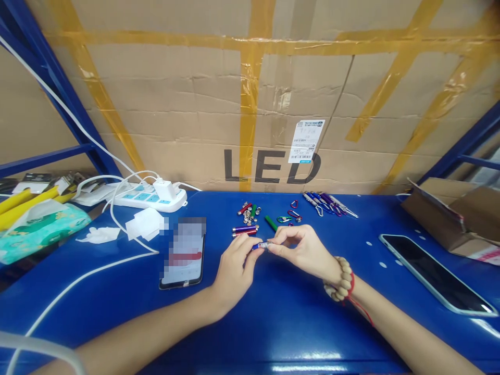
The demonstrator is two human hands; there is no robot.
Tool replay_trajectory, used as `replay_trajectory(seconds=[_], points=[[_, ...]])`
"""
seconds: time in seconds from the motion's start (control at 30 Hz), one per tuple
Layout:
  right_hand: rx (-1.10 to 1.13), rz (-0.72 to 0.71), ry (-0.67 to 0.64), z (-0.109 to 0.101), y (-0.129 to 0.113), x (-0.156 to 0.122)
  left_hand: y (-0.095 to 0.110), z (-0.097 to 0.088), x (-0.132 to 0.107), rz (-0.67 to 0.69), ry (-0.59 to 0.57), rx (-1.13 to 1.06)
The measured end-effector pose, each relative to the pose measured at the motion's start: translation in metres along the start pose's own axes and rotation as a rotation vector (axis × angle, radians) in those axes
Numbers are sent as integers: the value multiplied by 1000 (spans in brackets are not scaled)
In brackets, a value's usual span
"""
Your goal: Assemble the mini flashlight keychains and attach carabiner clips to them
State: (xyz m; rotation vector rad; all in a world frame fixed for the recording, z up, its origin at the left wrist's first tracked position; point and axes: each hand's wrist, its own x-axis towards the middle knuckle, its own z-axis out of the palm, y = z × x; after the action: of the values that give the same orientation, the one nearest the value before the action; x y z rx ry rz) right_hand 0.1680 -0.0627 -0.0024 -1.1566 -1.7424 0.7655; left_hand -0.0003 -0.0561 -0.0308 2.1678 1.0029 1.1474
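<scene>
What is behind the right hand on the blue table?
Behind the right hand, I see part of a green tube, a green clip and two red clips; farther back is a row of tubes. Whatever the hand itself covers cannot be seen.

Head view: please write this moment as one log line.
left hand: pinching blue tube | right hand: pinching its other end | beyond hands: green tube | left side: white power strip

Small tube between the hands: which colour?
The tube is blue with a pale patch; head view.
</scene>
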Motion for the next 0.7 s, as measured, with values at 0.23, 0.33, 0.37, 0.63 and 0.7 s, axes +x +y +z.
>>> replay_trajectory(seconds=[0.23, 0.33, 0.37, 0.63, 0.7], points=[[-12, 46, -29, -6, 8, 5, -1, 5, 4, -153, -81, -36], [-19, 24, -50, -9, 8, 7, 1, 4, 6, -195, -94, -95], [-23, 16, -55, -10, 7, 7, 1, 4, 7, -210, -93, -107], [-200, -65, -48, -23, 0, 7, 3, 3, 6, -111, -129, -134], [-205, -72, -86, -25, -1, 7, 4, 3, 5, -72, -169, -136]])
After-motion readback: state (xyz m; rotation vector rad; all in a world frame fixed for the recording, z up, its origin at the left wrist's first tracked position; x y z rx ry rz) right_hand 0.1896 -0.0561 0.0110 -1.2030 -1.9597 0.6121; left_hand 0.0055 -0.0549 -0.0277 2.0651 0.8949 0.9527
